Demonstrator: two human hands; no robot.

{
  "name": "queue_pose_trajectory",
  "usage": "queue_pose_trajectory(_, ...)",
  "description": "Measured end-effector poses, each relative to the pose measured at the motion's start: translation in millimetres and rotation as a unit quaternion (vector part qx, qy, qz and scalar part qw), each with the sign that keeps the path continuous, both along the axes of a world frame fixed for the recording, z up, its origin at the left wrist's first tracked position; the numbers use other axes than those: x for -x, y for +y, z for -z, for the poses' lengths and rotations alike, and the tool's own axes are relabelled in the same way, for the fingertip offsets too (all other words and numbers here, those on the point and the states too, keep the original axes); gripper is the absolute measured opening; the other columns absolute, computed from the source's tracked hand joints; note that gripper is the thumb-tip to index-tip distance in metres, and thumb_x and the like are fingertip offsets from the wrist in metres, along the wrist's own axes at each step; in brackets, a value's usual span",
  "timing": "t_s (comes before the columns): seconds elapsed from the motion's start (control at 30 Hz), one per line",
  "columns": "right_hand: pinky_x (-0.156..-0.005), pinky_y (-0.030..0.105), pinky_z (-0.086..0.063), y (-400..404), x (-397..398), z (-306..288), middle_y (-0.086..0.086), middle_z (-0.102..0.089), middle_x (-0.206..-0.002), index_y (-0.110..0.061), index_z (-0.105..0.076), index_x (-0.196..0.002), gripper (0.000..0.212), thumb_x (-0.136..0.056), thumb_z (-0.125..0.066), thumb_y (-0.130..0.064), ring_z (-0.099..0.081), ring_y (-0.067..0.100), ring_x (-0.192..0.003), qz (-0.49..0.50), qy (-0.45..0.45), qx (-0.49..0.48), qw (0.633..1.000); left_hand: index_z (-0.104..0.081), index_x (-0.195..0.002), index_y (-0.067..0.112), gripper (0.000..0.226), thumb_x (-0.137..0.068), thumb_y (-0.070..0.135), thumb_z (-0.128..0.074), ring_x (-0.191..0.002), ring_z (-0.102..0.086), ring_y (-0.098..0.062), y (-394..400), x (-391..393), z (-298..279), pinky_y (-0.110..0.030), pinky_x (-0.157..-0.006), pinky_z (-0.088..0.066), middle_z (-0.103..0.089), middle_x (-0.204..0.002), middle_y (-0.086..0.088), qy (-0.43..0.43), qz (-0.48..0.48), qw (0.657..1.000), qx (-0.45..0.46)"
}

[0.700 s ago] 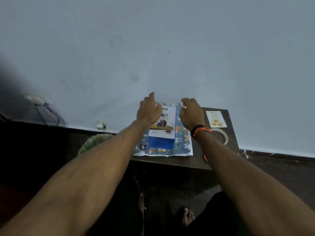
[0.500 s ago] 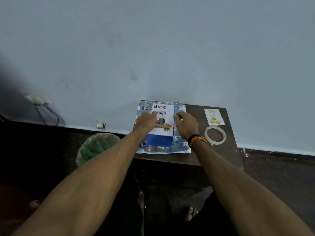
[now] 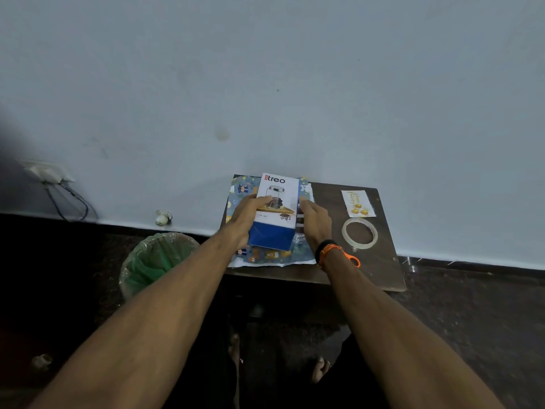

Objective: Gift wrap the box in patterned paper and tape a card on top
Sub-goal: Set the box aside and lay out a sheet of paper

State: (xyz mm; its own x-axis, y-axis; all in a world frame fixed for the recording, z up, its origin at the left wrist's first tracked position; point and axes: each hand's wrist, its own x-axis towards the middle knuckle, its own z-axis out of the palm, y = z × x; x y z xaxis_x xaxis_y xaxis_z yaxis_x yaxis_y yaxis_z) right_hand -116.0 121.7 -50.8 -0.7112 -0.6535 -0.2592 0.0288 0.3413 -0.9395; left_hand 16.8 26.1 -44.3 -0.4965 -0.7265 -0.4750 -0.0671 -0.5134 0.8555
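Both hands grip the box [image 3: 275,214] between them, left hand [image 3: 246,218] on its left side, right hand [image 3: 314,221] on its right. The box lies on patterned paper [image 3: 265,256] at the bench's [image 3: 380,270] left end, long axis pointing toward the wall. Tape roll [image 3: 359,234] and card [image 3: 357,203] wait farther right.

One box [image 3: 275,214] is held between two hands, the left hand [image 3: 246,215] and the right hand [image 3: 315,221]. One sheet of patterned paper [image 3: 265,256] is seen beneath them. One card [image 3: 357,203] and one tape roll [image 3: 359,233] are counted right of the right hand.

box [image 3: 275,214]: white-blue, on patterned paper [image 3: 259,256] | card [image 3: 357,203]: flat, right of paper
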Motion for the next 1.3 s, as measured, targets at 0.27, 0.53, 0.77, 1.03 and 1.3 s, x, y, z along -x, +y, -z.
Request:
queue_pose_trajectory(0.27, -0.078, 0.037, -0.049, 11, 27, 3, 0.017, -0.07, -0.109, -0.004, -0.065, -0.11, 0.03, -0.086, -0.062, -0.022, -0.062, 0.037, -0.104, -0.013, 0.234, -0.237, 0.943, -0.07, -0.115, 0.022, 0.027, -0.094, 0.038, -0.066, -0.084, -0.075, -0.03, -8, -9, 15, -0.042, -0.079, -0.057, -0.078, -0.103, -0.013, 0.033, -0.042, 0.999, -0.012)
queue_pose_trajectory(0.53, -0.093, 0.046, -0.053, -2, 38, 9, 0.016, -0.069, -0.107, -0.002, -0.064, -0.114, 0.045, -0.087, -0.069, -0.037, -0.063, 0.038, -0.107, -0.035, 0.193, -0.296, 0.935, -0.07, -0.112, 0.026, 0.024, -0.094, 0.039, -0.067, -0.096, -0.074, -0.034, -7, -11, 14, -0.048, -0.087, -0.056, -0.078, -0.103, -0.01, 0.024, -0.043, 0.999, 0.002)
queue_pose_trajectory(0.77, -0.083, 0.041, -0.061, -6, 36, 8, 0.013, -0.073, -0.104, -0.003, -0.074, -0.105, 0.039, -0.076, -0.083, -0.028, -0.07, 0.029, -0.092, -0.037, 0.097, -0.231, 0.967, -0.07, -0.115, 0.022, 0.025, -0.095, 0.036, -0.066, -0.09, -0.074, -0.032, -2, -8, 12, -0.036, -0.072, -0.056, -0.078, -0.101, -0.01, 0.02, -0.043, 0.999, 0.007)
queue_pose_trajectory(1.03, -0.074, 0.036, -0.055, 3, 38, -11, 0.012, -0.074, -0.097, -0.013, -0.078, -0.093, 0.02, -0.087, -0.071, -0.03, -0.069, 0.031, -0.09, -0.07, 0.168, -0.208, 0.961, -0.071, -0.113, 0.021, 0.024, -0.093, 0.033, -0.069, -0.09, -0.074, -0.03, 6, 3, 9, -0.032, -0.066, -0.055, -0.079, -0.099, -0.008, 0.01, -0.065, 0.998, 0.024)
queue_pose_trajectory(1.3, -0.09, 0.046, -0.056, 20, 69, -45, 0.019, -0.072, -0.108, -0.001, -0.072, -0.105, 0.03, -0.09, -0.07, -0.028, -0.066, 0.038, -0.102, 0.002, 0.198, -0.182, 0.963, -0.067, -0.117, 0.02, 0.026, -0.094, 0.033, -0.068, -0.088, -0.075, -0.029, 9, 1, 3, -0.031, -0.064, -0.057, -0.079, -0.098, -0.007, 0.024, -0.069, 0.997, 0.022)
